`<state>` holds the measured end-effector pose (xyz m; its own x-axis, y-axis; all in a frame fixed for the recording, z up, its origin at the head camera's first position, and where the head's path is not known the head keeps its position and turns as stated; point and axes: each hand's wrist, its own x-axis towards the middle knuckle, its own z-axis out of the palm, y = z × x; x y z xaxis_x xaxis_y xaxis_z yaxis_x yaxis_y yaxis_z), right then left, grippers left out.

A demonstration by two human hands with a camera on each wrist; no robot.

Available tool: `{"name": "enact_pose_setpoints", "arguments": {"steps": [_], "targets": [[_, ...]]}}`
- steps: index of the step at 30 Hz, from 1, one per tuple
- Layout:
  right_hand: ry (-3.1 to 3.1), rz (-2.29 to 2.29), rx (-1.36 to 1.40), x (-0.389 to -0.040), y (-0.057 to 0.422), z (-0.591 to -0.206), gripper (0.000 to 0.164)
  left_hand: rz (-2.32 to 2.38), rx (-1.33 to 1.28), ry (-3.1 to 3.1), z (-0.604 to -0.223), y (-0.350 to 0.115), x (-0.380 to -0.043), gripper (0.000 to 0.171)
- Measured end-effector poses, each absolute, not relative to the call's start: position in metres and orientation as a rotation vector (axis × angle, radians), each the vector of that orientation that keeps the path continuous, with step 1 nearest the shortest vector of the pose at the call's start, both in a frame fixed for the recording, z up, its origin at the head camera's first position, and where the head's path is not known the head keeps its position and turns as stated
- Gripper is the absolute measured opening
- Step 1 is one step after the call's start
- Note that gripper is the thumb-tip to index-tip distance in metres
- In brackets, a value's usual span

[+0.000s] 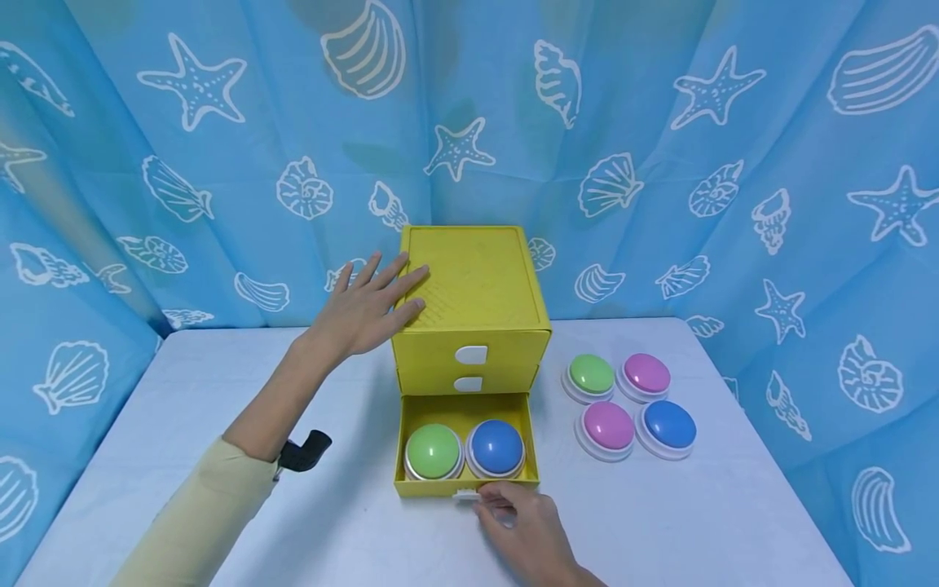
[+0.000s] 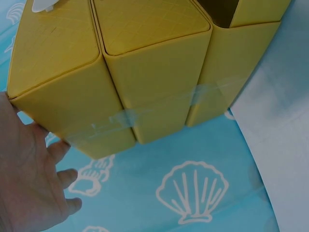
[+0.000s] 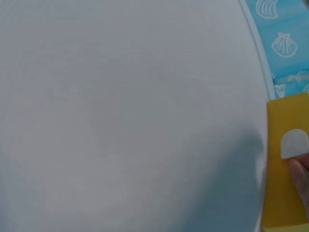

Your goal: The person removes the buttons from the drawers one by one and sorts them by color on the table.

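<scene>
While the left hand [image 1: 363, 314] lies spread against the yellow cabinet [image 1: 477, 277], presumably steadying it, we note the right hand [image 1: 531, 526] pinching the open bottom drawer [image 1: 425, 489] by its white handle [image 1: 465, 495]

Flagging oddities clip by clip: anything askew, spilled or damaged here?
Nothing looks spilled or damaged. One oddity: what looks like clear tape runs across the side of the yellow drawer unit, perhaps holding its tiers together.

Table [image 1: 741, 505]: surface
On its white top, we find a cabinet [image 1: 477, 277]; to its right, a green button [image 1: 592, 374], two pink buttons [image 1: 609, 425] and a blue button [image 1: 670, 425].
</scene>
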<state>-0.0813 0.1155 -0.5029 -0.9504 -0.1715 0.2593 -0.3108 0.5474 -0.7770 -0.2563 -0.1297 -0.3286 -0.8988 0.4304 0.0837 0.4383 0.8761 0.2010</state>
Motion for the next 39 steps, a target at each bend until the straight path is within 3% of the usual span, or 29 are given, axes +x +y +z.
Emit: {"name": "enact_pose_setpoints", "arguments": {"steps": [13,23,39], "targets": [[-2.46,1.474,0.787,-0.092,0.111,-0.472,0.009,-0.323,-0.691,-3.0,-0.329,-0.129,-0.256,0.061],[-2.553,1.753,0.918,-0.122,0.109,-0.452,0.018,-0.322,-0.69,-2.996,-0.329,-0.129,-0.257,0.061],[-2.797,1.615,1.057,-0.165,0.103,-0.466,0.036,-0.311,-0.709,-2.999,-0.328,-0.13,-0.257,0.061]]}}
